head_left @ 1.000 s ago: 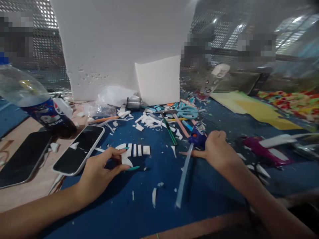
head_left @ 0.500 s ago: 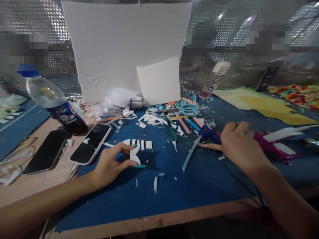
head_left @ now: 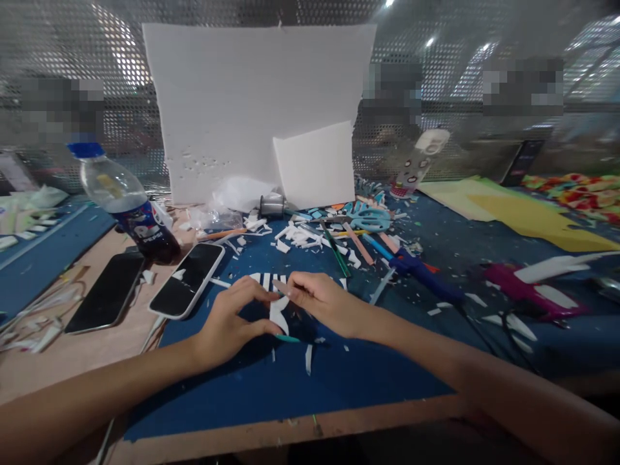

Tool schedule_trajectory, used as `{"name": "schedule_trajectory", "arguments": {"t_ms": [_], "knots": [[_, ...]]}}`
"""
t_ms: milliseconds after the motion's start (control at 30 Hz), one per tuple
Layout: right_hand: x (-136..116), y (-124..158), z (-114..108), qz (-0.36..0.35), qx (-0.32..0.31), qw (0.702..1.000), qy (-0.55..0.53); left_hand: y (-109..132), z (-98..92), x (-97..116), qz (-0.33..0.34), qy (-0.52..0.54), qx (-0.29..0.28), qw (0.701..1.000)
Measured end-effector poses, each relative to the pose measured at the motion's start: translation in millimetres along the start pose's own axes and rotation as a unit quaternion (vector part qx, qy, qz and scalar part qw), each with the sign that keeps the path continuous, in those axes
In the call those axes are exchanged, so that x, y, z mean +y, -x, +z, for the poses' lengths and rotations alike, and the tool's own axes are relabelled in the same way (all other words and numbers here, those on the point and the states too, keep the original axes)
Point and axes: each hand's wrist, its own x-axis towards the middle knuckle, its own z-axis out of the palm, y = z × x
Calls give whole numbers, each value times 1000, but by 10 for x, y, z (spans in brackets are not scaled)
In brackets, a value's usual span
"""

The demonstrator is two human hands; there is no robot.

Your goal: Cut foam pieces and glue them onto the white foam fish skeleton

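My left hand (head_left: 237, 316) pinches a small white piece of foam board (head_left: 278, 315) between thumb and forefinger. The piece has a curved notch in its side and stands above the blue mat (head_left: 349, 378). At its top edge is my right hand (head_left: 317, 300), with thumb and fingers pinched together. Whether those fingers hold something small is too blurred to make out. Several white foam strips (head_left: 266, 280) lie in a row just behind the hands. To the right of my right hand a blue corded tool (head_left: 426, 278) lies on the mat.
Foam scraps (head_left: 303, 234), light-blue scissors (head_left: 371, 218) and a green craft knife (head_left: 335, 250) crowd the back. Two phones (head_left: 186, 284) and a Pepsi bottle (head_left: 138, 223) stand or lie left. A magenta tool (head_left: 527, 290) is far right. White boards (head_left: 261, 97) stand behind.
My right hand has left the blue tool and moved left to the foam piece. My left hand still pinches that piece. The view has shifted slightly.
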Motion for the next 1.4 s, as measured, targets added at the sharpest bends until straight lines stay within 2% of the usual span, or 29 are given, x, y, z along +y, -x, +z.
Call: {"name": "schedule_trajectory", "arguments": {"t_ms": [100,367,567,767,867,1000,1067,1167,1233,1400], "knots": [[69,-23,-8,-5,-8,1000,-24,-60,61,34,15,-7,17,1000],[242,23,-125,31,35,997,-68,-286,199,18,24,-18,37,999],[317,-24,-175,59,51,989,-124,-441,289,7,11,-90,34,995],[449,-77,-248,74,78,985,-136,-578,384,-39,-22,-107,28,994],[509,-87,-263,72,102,985,-116,-624,356,-93,-43,-100,29,994],[576,-76,-293,68,140,986,-56,-635,221,-141,-57,-107,25,992],[606,-71,-308,75,161,984,-14,-605,155,-139,-58,-124,-2,991],[639,-78,-301,91,170,980,54,-516,97,-123,-59,-174,-97,978],[648,-91,-277,101,164,976,99,-446,85,-124,-59,-196,-138,969],[674,-126,-226,113,139,966,187,-347,71,-153,-56,-210,-182,959]]}}
